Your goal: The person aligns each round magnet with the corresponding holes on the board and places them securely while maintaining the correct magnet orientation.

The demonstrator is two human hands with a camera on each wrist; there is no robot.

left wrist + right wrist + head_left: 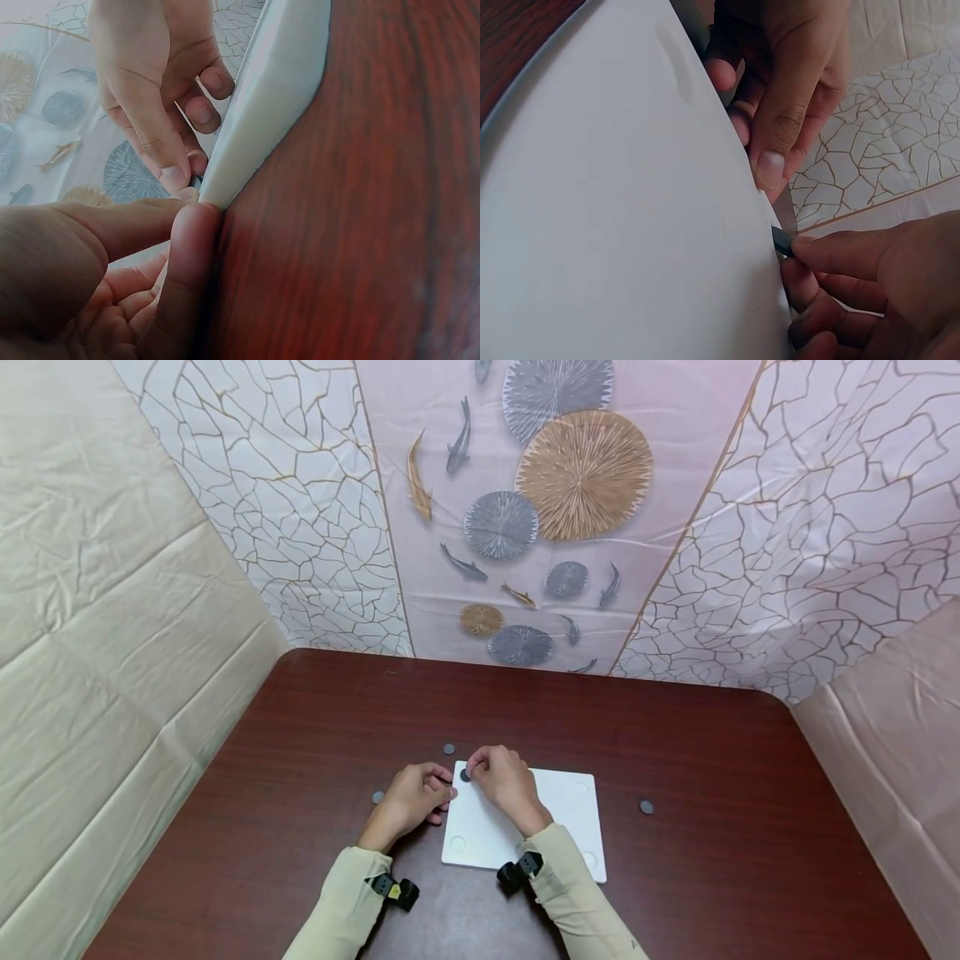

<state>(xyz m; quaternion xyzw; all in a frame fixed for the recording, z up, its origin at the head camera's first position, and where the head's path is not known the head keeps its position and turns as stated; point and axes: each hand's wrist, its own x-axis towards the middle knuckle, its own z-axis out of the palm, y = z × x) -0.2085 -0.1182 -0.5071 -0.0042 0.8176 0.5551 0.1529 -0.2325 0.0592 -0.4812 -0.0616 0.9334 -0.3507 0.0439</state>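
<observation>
- No legible txt, brands or nos. in any of the 3 views.
- R sleeve: tiny dark mark on forearm, too small to read.
- L wrist cam: yellow patch on blk housing, any lettering too small to make out.

bottom centre, the left sleeve and right sleeve are pale beige, each with a boxy black camera; a yellow patch marks the left one; lower right, a small dark mark, possibly lettering.

head view bright and even, pale glare on the table; wrist views dimmer (slightly soft).
</observation>
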